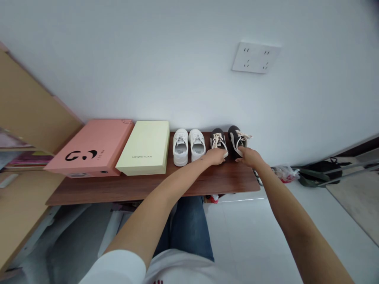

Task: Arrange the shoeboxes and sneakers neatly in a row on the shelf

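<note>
Two dark sneakers with cream laces stand side by side at the right end of a brown wooden shelf board (207,181), toes toward the wall. My left hand (216,156) is closed on the heel of the left dark sneaker (217,136). The heel of the right dark sneaker (234,138) is in the grip of my right hand (250,157); this shoe is slightly turned. Some fingers are hidden behind the shoes. Left of them is a pair of white sneakers, the left white sneaker (181,157) and the right white sneaker (197,156), also toes to the wall.
A pale yellow shoebox (145,144) and a pink shoebox (97,138) lie on the board's left part. A white socket plate (256,58) is on the wall. Wooden furniture (26,205) borders the left side. Bags, including a black one (322,171), lie on the floor at right.
</note>
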Demonstrator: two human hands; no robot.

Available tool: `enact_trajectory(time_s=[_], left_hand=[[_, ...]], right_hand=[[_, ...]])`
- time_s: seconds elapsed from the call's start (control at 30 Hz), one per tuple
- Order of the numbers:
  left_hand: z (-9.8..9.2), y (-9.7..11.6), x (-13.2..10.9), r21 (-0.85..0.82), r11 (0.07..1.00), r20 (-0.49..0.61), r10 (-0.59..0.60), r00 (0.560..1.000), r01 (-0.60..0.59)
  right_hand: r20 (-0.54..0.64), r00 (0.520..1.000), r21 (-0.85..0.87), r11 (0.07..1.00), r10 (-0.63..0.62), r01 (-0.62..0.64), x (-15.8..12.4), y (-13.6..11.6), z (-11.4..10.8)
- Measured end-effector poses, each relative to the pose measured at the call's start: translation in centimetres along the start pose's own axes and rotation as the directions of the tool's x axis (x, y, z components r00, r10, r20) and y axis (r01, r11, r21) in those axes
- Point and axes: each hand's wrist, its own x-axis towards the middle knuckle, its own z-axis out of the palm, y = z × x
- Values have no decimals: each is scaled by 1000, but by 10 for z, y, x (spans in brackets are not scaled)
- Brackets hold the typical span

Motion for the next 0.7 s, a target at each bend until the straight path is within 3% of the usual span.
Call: enact_trajectory(time_s=[0.3,0.7], left_hand=[[-8,17,16,70,998,36,0,999,-3],[-6,13,24,60,997,41,-45,998,43]], right_hand=[[85,996,-80,997,-16,23,3,-6,-9],[99,994,-120,991,-49,61,14,-5,-7]])
